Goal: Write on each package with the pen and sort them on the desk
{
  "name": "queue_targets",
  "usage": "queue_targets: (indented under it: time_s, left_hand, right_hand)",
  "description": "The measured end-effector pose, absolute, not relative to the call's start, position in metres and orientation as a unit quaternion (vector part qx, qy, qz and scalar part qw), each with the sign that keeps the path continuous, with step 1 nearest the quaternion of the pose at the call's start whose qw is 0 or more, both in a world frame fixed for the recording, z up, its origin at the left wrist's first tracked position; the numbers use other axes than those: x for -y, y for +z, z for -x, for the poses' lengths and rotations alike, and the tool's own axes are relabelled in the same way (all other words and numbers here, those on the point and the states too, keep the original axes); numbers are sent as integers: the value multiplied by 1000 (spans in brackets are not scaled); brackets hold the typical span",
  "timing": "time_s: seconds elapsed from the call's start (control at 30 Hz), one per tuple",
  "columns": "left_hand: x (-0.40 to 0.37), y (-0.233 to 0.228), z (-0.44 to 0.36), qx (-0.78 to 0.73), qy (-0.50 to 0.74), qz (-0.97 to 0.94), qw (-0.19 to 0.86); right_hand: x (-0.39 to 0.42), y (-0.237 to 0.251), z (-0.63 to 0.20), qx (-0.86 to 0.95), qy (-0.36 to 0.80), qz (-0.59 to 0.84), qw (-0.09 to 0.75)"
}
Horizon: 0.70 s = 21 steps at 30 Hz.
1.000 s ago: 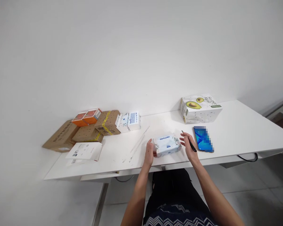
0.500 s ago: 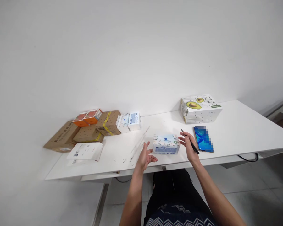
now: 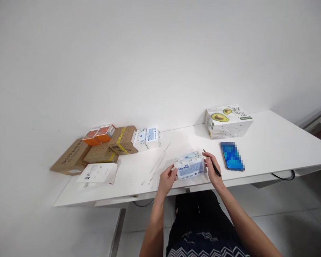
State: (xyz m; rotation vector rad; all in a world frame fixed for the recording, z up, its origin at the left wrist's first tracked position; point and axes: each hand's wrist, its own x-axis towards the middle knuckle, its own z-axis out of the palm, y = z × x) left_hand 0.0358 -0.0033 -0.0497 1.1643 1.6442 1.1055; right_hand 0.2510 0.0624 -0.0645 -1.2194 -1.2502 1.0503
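Note:
A white and blue tissue pack (image 3: 190,166) marked "Manhua" is in front of me near the table's front edge, slightly tilted. My left hand (image 3: 168,179) grips its left end, fingers closed on the corner. At the other end, my right hand (image 3: 213,170) holds a black pen (image 3: 215,167) that slants across its fingers. The fingertips of that hand are at the pack's right side; whether they press on it I cannot tell. Just right of the right hand lies a smartphone (image 3: 231,156) with a blue screen, partly blurred out.
At the back right stands a white avocado-print box (image 3: 227,123). Cardboard boxes (image 3: 123,140), orange boxes (image 3: 105,133) and two more tissue packs (image 3: 152,137) line the left side by the wall. White papers (image 3: 97,174) lie before them on the white table (image 3: 273,142). A black cable (image 3: 286,176) hangs at the front edge.
My left hand has moved from open beside the tissue pack to gripping its left end. The pack has tilted, showing more of its front. The pen stays in my right hand.

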Motion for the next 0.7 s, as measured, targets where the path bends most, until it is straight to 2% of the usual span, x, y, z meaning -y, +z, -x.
queue_targets:
  time_s: [0.13, 0.4, 0.57, 0.7]
  left_hand:
    - [-5, -48, -46, -649, 493, -424, 394]
    - [-6, -64, -51, -660, 502, -402, 389]
    - [3, -53, -66, -657, 570, -450, 203]
    - [2, -48, -87, -611, 521, -594, 59]
  right_hand:
    - [-64, -59, -253, 512, 447, 509, 528]
    - [-61, -66, -253, 486, 478, 494, 540]
    - [-65, -48, -254, 471, 426, 495, 593]
    - [-65, -27, -244, 476, 432, 467, 607]
